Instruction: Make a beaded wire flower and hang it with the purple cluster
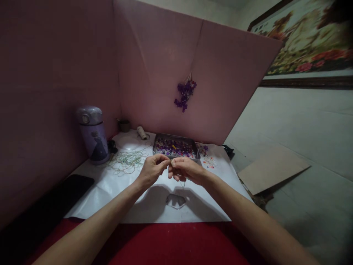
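Note:
My left hand (154, 167) and my right hand (187, 169) meet fingertip to fingertip above the white paper (149, 215). Both are closed in a pinch. A thin cord (183, 185) hangs down below my right hand; its upper part is hidden behind the fingers. Whatever else sits between the fingertips is too small to make out. Just behind the hands stands a metal tray (176, 137) filled with purple, clear and red beads (176, 147). On the paper under the hands lies a small clear, angular piece (175, 201), partly in shadow.
Left of the tray lies tangled pale green thread (128, 161), with a purple flask (94, 136) beyond it. A thread spool (141, 133) and a dark cup (124, 126) stand behind. Loose beads (209, 161) are scattered right. Purple beaded strands (185, 94) hang on the pink panel (154, 73).

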Available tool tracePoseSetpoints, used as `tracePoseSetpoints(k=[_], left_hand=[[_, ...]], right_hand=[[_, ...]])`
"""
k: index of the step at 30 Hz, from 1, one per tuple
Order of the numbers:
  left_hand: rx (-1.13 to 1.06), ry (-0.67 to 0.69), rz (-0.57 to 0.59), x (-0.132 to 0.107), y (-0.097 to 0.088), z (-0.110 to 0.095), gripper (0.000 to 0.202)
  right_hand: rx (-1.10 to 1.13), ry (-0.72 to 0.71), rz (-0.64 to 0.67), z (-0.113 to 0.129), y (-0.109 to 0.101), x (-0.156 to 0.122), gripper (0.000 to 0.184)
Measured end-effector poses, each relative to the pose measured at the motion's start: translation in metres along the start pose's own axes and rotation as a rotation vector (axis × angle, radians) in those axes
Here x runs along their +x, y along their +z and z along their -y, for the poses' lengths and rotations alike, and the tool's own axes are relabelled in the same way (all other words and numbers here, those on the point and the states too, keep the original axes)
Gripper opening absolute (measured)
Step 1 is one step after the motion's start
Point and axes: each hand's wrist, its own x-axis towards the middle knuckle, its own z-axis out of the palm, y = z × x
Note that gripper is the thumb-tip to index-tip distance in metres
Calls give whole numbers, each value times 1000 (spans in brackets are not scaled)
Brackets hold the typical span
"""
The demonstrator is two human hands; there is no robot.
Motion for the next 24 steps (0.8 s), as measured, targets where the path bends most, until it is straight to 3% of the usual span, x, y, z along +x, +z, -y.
tracePoseSetpoints(k=[9,15,20,24], left_hand=[[11,-106,-56,5,-5,5,24],[-19,-168,-99,8,-4,10,27],[-86,-209,-47,6,-2,8,29],[-136,-268,44,4,-3,6,32]], right_hand=[[-119,20,40,-4,-5,14,15],[-390,-273,-282,-13,-2,9,28],[-606,-412,-408,-14,1,5,19],[-709,-468,-415,-9,-4,0,16]])
